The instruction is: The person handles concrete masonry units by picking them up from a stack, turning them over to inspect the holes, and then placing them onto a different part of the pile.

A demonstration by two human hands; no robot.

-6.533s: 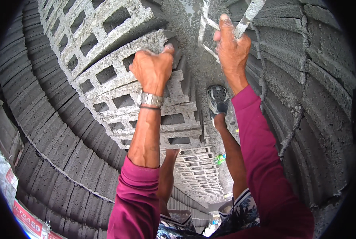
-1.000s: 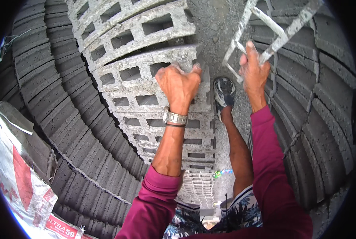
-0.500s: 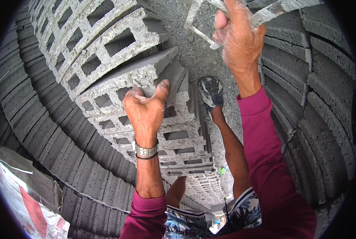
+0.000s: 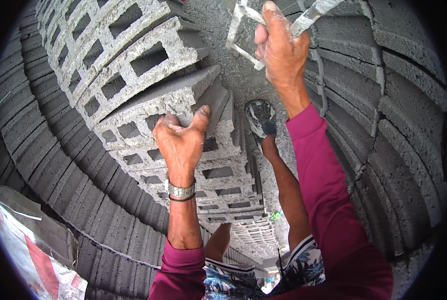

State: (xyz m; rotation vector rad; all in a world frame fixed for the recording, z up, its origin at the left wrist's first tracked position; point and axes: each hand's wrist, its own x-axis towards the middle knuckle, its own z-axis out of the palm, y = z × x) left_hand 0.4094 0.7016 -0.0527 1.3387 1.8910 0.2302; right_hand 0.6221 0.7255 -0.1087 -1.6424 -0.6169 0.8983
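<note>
My left hand (image 4: pixel 180 142) is closed on a grey hollow concrete block (image 4: pixel 168 102) at the top of a long stack. Its fingertips curl over the block's rough edge by the hollow openings, partly out of sight, and the thumb presses beside them. This block leans apart from the row beyond it, leaving a dark wedge-shaped gap. Up and to the right, my right hand (image 4: pixel 285 52) grips a dusty metal frame tool (image 4: pixel 233 30) made of flat bars. One bar sticks out past the hand to the upper right; the tool touches no block that I can see.
More stacked hollow blocks (image 4: pixel 101 50) rise at the upper left and run back below my arms. Curved walls of stacked blocks stand at far left (image 4: pixel 73 170) and right (image 4: pixel 403 125). My shoe (image 4: pixel 261 119) is on the gritty ground between. A torn paper sack (image 4: pixel 33 240) lies lower left.
My right hand and the metal frame tool have shifted left and slightly down. The block under my left hand has come slightly toward me, with the hand still on it.
</note>
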